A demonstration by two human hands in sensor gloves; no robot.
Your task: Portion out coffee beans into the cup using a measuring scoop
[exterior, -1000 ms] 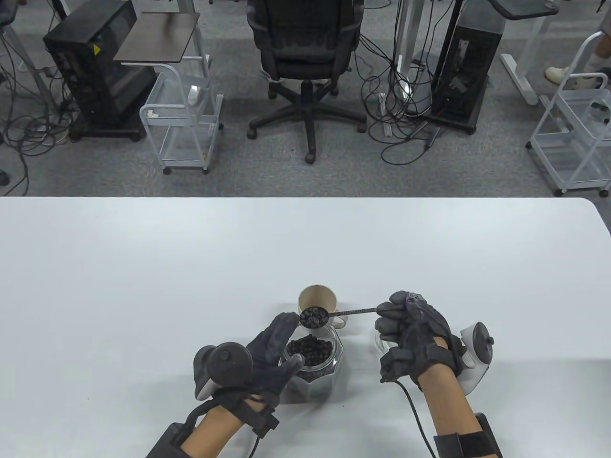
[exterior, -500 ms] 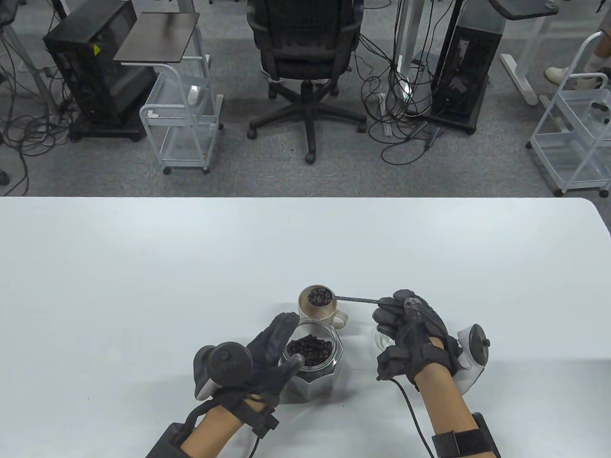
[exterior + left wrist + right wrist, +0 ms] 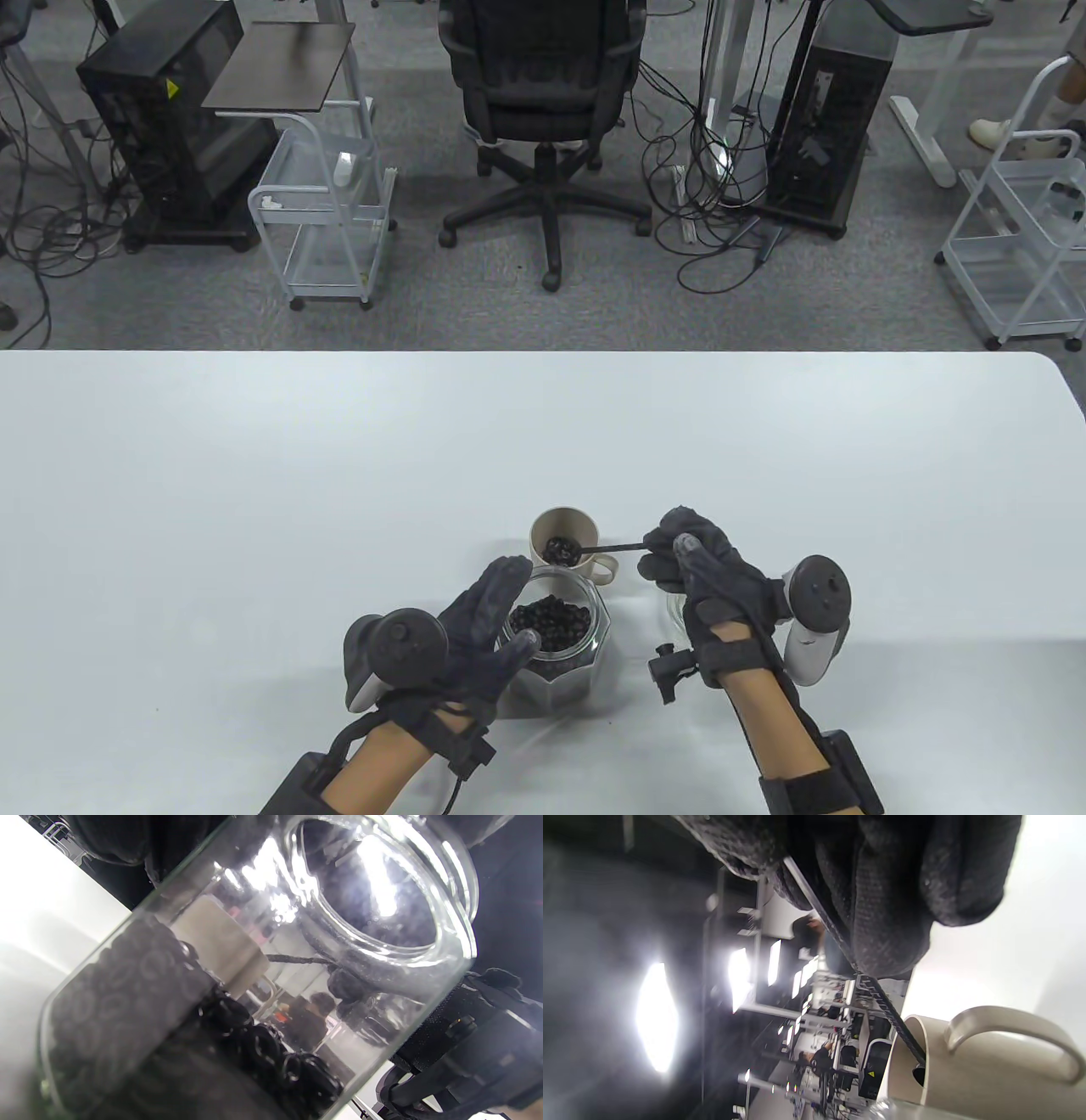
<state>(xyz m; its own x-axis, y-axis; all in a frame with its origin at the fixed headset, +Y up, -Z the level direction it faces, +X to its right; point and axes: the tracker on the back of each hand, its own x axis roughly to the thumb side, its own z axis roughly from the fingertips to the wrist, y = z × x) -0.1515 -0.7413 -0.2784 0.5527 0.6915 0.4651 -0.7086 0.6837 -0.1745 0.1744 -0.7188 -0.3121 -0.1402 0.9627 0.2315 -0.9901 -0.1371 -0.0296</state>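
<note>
Standing by the big white table (image 3: pixel 254 475) right now, and everything that matters is bunched up at its near edge, around 6 o'clock from the middle.

Biggest item is the clear faceted glass jar of dark coffee beans (image 3: pixel 553 654), lid off and well stocked. The left hand (image 3: pixel 475 632) wraps it from the 9 o'clock side, fingers spread and lying along the glass, thumb hooked round the near wall. The left wrist view is basically just glass and beans, so it's definitely a steadying hold.

At 12 o'clock from the jar, just beside it, sits the beige ceramic cup with a loop handle (image 3: pixel 563 536). The handle points off toward 4 o'clock.

The right hand (image 3: pixel 704 569) is at about 3 o'clock from the cup, fingers curled tight and pinching the far end of the thin black long-handled measuring scoop (image 3: pixel 585 549). The scoop bowl is down inside the cup mouth and looks tipped over, with beans (image 3: pixel 556 548) showing dark in there. The right wrist view backs this up: the handle runs from the fingertips (image 3: pixel 882 942) down over the cup rim.

My read is that a scoopful is getting dumped right now. Can't tell how many beans are already in the cup or how many scoops count as done. Still left is clearing the scoop out, and maybe more trips to the jar.
</note>
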